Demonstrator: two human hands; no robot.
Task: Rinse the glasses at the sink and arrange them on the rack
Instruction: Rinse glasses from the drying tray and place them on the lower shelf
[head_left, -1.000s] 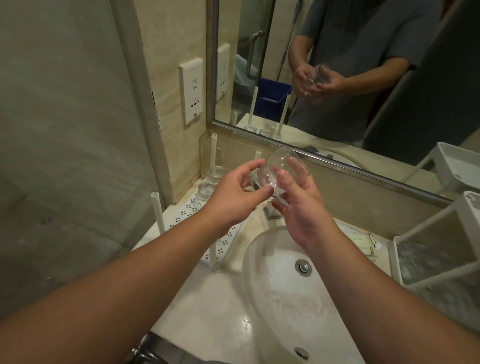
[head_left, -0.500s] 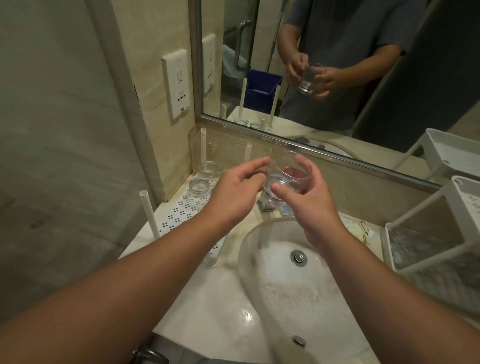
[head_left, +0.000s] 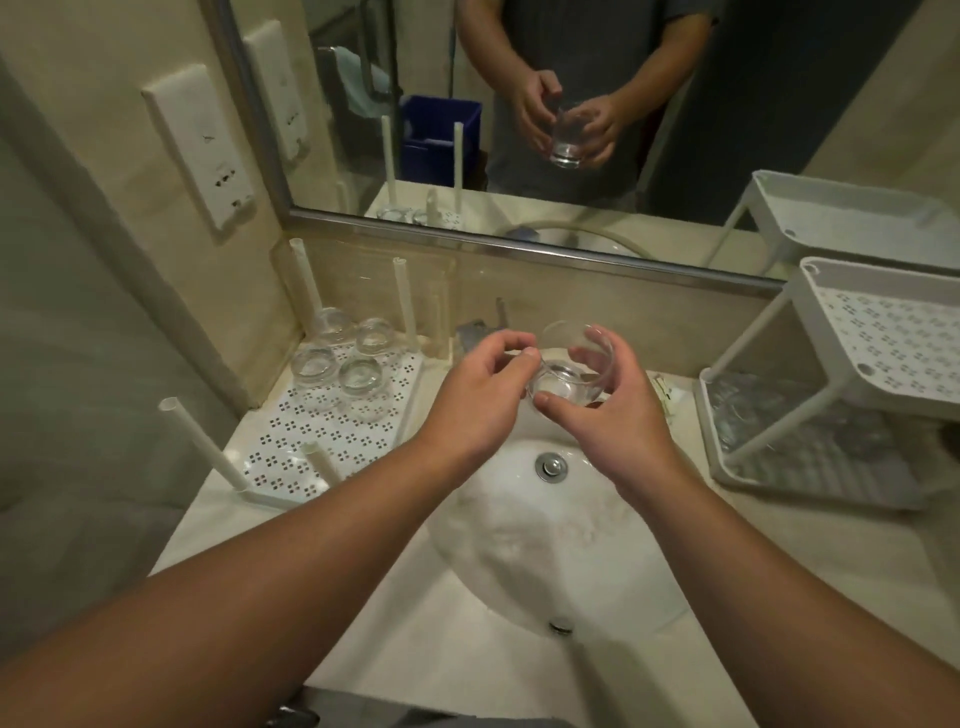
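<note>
A bathroom: a white basin (head_left: 524, 530) set in a marble counter (head_left: 405, 639), a wall mirror (head_left: 623, 130) at twelve o'clock, a socket plate (head_left: 200, 145) at ten.

A: Left rack (head_left: 332, 441), back corner: four upturned glasses (head_left: 340, 358) packed close together. Near half of the tray bare.

B: Way in?

A: Four upright posts, one at each corner; near-left post (head_left: 205, 447) leans outward. Open gap between the two near posts.

B: Sink (head_left: 545, 525)?

A: Bowl clear below both hands. Faucet (head_left: 478, 330) stands just behind them.

B: Right side?

A: Two-tier rack (head_left: 852, 384); its slanted leg (head_left: 748, 338) crosses the lower shelf's opening
</note>
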